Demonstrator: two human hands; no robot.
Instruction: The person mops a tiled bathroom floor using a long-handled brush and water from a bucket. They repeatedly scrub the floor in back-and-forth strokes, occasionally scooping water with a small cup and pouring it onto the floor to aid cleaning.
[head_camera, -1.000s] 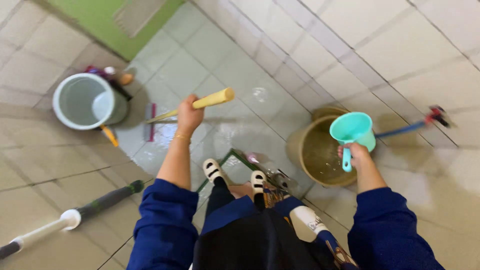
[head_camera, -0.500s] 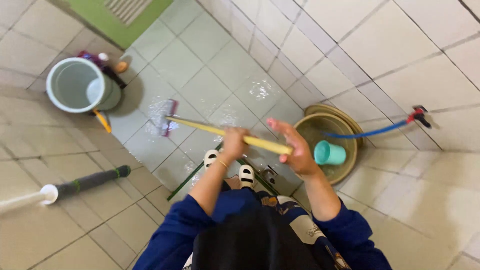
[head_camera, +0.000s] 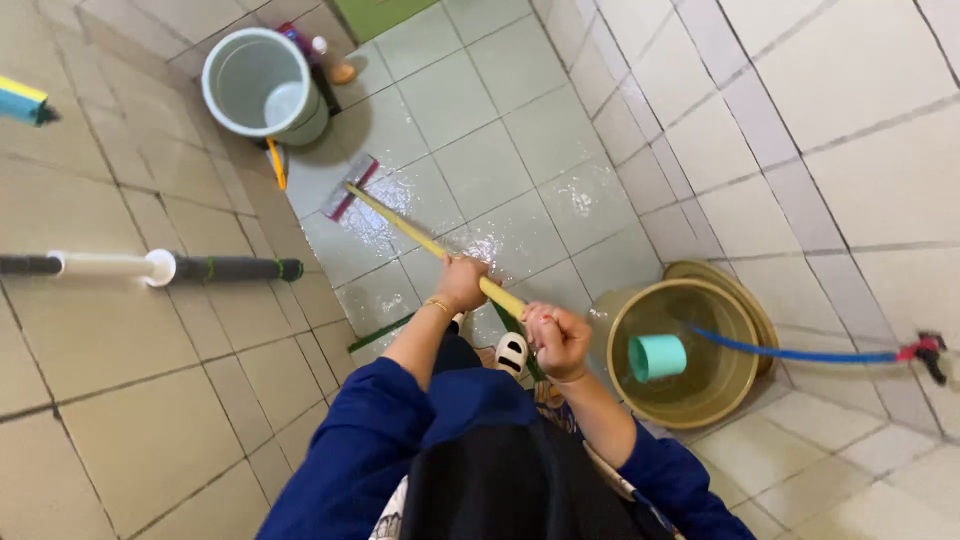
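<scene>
Both my hands grip the yellow handle of a long floor brush. My left hand holds it further down, my right hand closes around its upper end near my body. The brush head rests on the wet tiled floor, ahead and to the left. A teal scoop floats in a tan bucket just right of my right hand. A blue hose runs from the wall tap into that bucket.
A pale green bucket stands at the far left corner, with bottles behind it. A mop handle with a grey and white grip leans across the left side. Tiled wall rises on the right. My white sandal shows below the handle.
My right hand let go of the teal scoop, which now sits in the tan bucket, and took hold of the brush handle's end. The brush head moved further away across the floor.
</scene>
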